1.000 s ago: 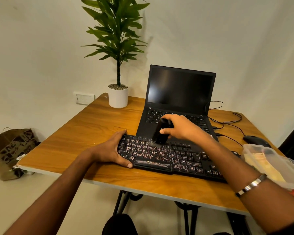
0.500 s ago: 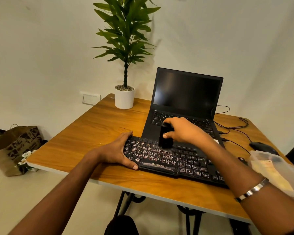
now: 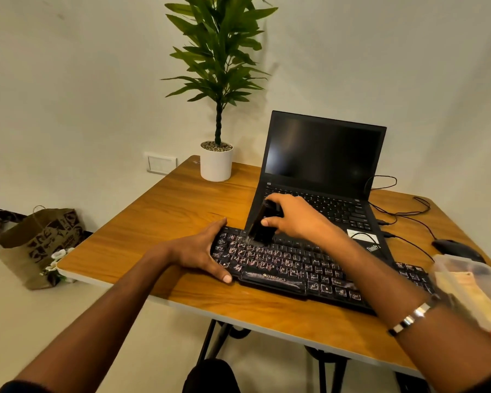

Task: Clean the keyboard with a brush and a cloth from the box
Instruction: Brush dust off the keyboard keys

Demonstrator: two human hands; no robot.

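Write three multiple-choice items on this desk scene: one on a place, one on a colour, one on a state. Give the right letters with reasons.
1. Where does the potted green plant in the white round pot stand?
A. far corner of the wooden table, left of the black laptop
B. on the floor
C. on the laptop

2. What colour is the small brush in the right hand?
A. white
B. black
C. red

3. What is the left hand doing?
A. hanging idle
B. holding a cloth
C. gripping the left end of the black keyboard

Answers: 1 A, the pot sits at the table's far edge beside the laptop. 2 B, its body is dark black. 3 C, fingers and thumb clasp that end.
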